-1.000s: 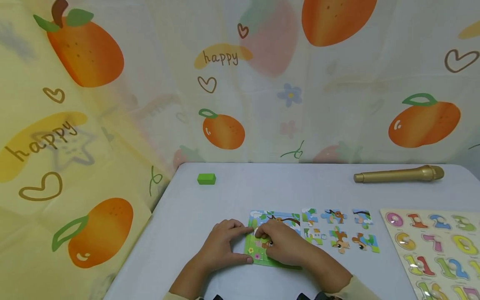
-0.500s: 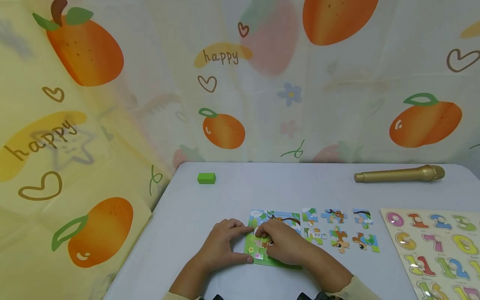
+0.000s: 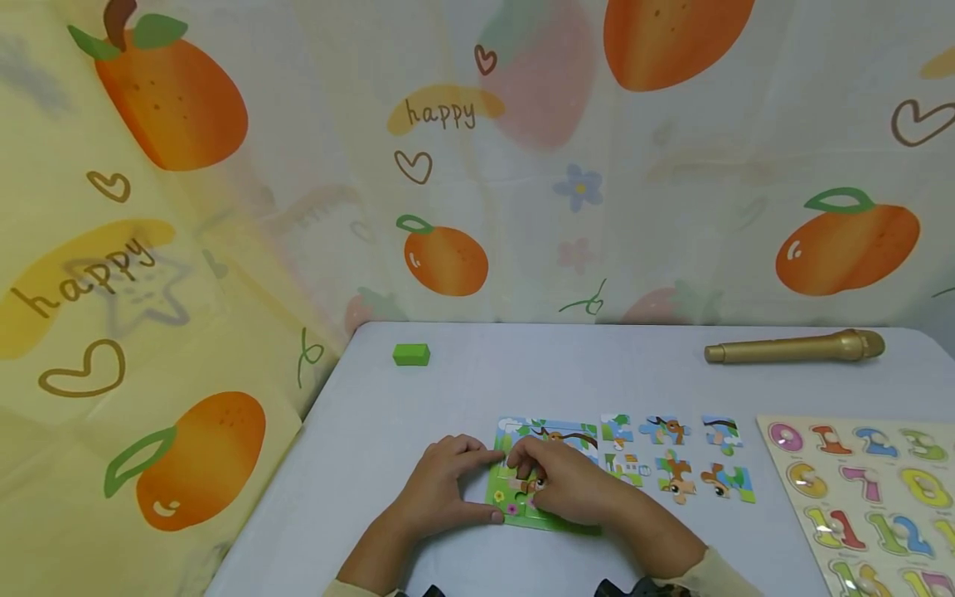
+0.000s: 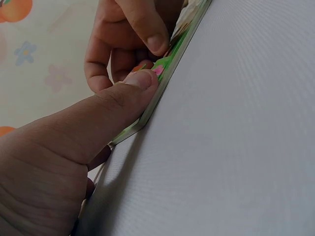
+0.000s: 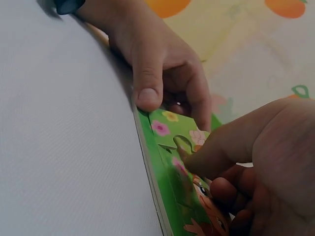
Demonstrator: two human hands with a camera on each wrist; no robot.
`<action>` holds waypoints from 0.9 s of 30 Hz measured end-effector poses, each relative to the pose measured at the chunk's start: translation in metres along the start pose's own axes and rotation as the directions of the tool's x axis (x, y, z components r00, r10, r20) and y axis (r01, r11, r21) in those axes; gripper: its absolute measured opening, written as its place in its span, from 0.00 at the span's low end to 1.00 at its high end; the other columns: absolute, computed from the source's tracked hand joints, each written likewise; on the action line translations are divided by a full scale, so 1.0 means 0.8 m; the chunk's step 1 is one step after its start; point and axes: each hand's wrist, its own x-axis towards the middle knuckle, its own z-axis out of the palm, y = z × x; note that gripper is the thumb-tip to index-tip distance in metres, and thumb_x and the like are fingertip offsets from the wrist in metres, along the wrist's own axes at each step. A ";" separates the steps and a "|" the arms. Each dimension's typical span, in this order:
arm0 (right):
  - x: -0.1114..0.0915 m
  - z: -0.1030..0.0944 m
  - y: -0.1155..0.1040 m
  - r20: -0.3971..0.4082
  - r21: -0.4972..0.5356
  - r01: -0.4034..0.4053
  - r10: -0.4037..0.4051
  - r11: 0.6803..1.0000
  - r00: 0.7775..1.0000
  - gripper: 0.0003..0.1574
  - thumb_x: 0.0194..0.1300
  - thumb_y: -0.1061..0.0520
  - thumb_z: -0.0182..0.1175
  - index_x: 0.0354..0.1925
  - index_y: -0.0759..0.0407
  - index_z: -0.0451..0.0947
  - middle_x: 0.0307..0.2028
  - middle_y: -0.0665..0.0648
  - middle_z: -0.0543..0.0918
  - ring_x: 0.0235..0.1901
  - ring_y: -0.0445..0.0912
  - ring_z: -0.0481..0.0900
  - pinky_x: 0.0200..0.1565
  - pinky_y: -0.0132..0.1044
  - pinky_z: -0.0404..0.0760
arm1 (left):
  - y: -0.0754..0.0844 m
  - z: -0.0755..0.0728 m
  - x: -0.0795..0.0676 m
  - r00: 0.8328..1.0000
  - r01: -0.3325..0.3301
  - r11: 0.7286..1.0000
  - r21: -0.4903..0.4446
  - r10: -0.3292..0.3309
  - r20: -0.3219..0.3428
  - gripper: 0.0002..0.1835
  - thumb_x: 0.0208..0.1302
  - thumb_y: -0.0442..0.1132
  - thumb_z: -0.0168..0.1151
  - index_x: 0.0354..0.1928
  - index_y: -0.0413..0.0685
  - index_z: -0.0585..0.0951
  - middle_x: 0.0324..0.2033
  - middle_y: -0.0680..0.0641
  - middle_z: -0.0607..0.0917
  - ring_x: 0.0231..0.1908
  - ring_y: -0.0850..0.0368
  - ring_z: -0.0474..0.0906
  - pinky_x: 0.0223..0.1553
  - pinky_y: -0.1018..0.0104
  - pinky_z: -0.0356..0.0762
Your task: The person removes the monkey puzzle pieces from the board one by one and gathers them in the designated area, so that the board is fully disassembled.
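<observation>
So, puzzle board (image 3: 525,522): just the one, lying flat on the white surface (image 3: 433,398), blue sky up top, green along the bottom, partly covered by both hands
Loose pieces (image 3: 676,478): six by count, set out as two rows of three right beside the board, bits of brown animal, branch and house printed on them
Number board (image 3: 831,468): one, colourful numerals, over on the far right and cut off by the edge of the view
Gold microphone (image 3: 794,347): one, lying on its side near the back edge
Green block (image 3: 411,355): also one, back left, well apart from everything else
Left grip (image 3: 451,485): spread pretty wide, thumb and index finger well apart, thumb pressing on the board's near left corner, index fingertip at its left edge
Right grip (image 3: 563,485): fingers bent and bunched over the picture, thumb tip down by a curved cut line and a blurry pink flower; fingertips partly hidden, so can't tell if clamped on a piece or only pressing
Board vs grips: directly under the right one, just to the right of the left one, basically between the two
Pieces vs grips: off to the right of the right grip and slightly farther back, well apart from the left
</observation>
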 end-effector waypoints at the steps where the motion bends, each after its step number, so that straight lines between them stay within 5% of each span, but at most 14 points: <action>1: 0.000 0.000 0.000 0.009 0.014 -0.002 0.001 1.000 1.000 0.28 0.59 0.71 0.67 0.55 0.52 0.78 0.42 0.46 0.81 0.41 0.45 0.76 0.43 0.37 0.75 | 0.000 0.000 0.000 1.000 0.001 1.000 0.001 -0.001 0.001 0.41 0.46 0.66 0.85 0.64 0.65 0.87 0.51 0.64 0.81 0.53 0.63 0.74 0.59 0.51 0.72; 12: 0.000 0.008 -0.001 -0.047 0.117 -0.011 0.017 0.993 0.999 0.14 0.73 0.59 0.68 0.53 0.50 0.77 0.38 0.47 0.83 0.34 0.43 0.78 0.39 0.37 0.73 | -0.001 -0.001 -0.001 1.000 0.001 1.000 0.004 -0.001 -0.004 0.40 0.47 0.66 0.85 0.64 0.64 0.87 0.51 0.63 0.81 0.52 0.63 0.75 0.58 0.51 0.72; 20: 0.000 0.009 0.005 -0.048 0.312 -0.023 0.040 0.950 0.998 0.12 0.74 0.63 0.66 0.52 0.57 0.77 0.33 0.54 0.83 0.31 0.49 0.84 0.36 0.35 0.79 | 0.004 -0.003 0.000 1.000 0.014 1.000 -0.016 -0.014 0.012 0.40 0.48 0.66 0.84 0.65 0.64 0.87 0.51 0.63 0.81 0.52 0.62 0.74 0.59 0.51 0.72; 27: 0.000 0.003 0.005 -0.038 0.320 -0.070 0.087 0.945 0.995 0.12 0.74 0.63 0.66 0.52 0.57 0.77 0.34 0.53 0.83 0.32 0.48 0.82 0.32 0.33 0.75 | 0.007 -0.004 0.000 1.000 0.003 1.000 -0.009 -0.003 0.006 0.40 0.47 0.63 0.86 0.65 0.64 0.87 0.51 0.63 0.81 0.53 0.62 0.75 0.58 0.52 0.72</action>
